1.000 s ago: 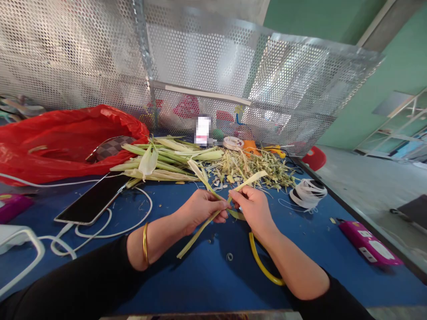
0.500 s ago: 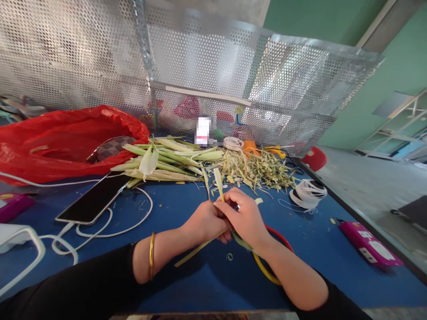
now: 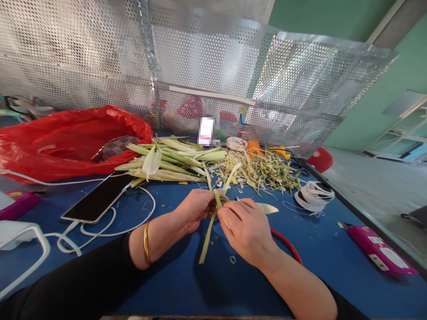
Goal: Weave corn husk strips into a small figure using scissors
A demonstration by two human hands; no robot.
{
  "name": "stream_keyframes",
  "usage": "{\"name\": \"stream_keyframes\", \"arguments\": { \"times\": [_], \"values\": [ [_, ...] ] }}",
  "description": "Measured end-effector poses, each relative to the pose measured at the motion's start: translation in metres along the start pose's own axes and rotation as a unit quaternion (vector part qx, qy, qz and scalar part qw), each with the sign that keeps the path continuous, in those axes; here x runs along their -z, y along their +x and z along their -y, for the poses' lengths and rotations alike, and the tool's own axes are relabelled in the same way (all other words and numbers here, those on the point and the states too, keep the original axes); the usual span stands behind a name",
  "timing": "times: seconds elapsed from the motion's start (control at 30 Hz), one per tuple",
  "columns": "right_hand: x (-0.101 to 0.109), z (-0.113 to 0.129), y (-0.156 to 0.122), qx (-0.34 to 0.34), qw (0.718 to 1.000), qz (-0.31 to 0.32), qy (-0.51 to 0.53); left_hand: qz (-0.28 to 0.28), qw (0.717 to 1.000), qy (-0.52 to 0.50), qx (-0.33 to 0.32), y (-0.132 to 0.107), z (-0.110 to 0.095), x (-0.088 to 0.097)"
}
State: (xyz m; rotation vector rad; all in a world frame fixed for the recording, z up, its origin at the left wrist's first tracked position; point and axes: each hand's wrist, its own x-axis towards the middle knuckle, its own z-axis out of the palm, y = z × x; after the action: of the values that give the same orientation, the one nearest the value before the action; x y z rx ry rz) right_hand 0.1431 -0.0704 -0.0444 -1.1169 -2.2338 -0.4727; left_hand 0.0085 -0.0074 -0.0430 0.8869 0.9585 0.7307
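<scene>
Near the middle of the table, my left hand [image 3: 195, 208] is closed with its fingertips on pale green corn husk strips [image 3: 207, 242]. My right hand [image 3: 248, 229] grips the same strips from the other side, its fingers curled. The strips cross between the hands: one end points up and away, another hangs down toward me. A wider husk piece [image 3: 267, 208] sticks out beyond my right knuckles. How the strips join is partly hidden by my fingers. Behind the hands lie a pile of corn husks [image 3: 180, 162] and a heap of dry plant scraps [image 3: 273, 171].
At left are a red plastic bag [image 3: 66, 151], a dark-screened tablet [image 3: 100, 200] and a white cable [image 3: 151, 213]. A white ribbon spool [image 3: 313, 198] and purple packet [image 3: 380, 249] stand right. A red curved band [image 3: 288, 244] lies beside my right forearm. Perforated metal sheeting [image 3: 207, 58] rises behind.
My hands have come slightly apart and turned. The lower strip has swung from pointing left to hanging down, and a strip now crosses over it. A husk piece shows right of my right hand.
</scene>
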Motion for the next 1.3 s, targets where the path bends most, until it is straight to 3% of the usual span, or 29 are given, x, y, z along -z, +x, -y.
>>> {"name": "stream_keyframes", "arguments": {
  "times": [0.2, 0.4, 0.6, 0.83, 1.03, 1.17, 1.3],
  "values": [
    [-0.003, -0.005, 0.000, -0.071, 0.995, -0.063, 0.017, 0.048, 0.998, -0.032, 0.014, -0.002, -0.006, 0.001],
    [0.002, -0.010, 0.001, -0.107, 0.991, -0.084, 0.012, 0.081, 0.996, -0.032, 0.004, -0.003, -0.010, 0.003],
    [0.000, -0.012, 0.002, -0.115, 0.992, -0.053, 0.013, 0.079, 0.996, -0.028, -0.027, -0.006, -0.012, 0.004],
    [0.000, -0.010, 0.003, -0.131, 0.990, -0.038, 0.043, 0.019, 0.998, 0.017, -0.060, -0.005, -0.008, 0.000],
    [-0.005, -0.011, -0.001, -0.181, 0.980, -0.042, 0.076, 0.032, 0.997, 0.014, -0.070, -0.008, -0.009, -0.003],
    [-0.004, -0.011, 0.001, -0.148, 0.986, -0.042, 0.067, 0.013, 0.998, -0.004, -0.062, -0.005, -0.006, -0.002],
    [-0.003, -0.008, 0.003, -0.071, 0.997, -0.020, -0.015, -0.029, 0.997, -0.023, -0.062, -0.001, -0.004, 0.000]
  ]
}}
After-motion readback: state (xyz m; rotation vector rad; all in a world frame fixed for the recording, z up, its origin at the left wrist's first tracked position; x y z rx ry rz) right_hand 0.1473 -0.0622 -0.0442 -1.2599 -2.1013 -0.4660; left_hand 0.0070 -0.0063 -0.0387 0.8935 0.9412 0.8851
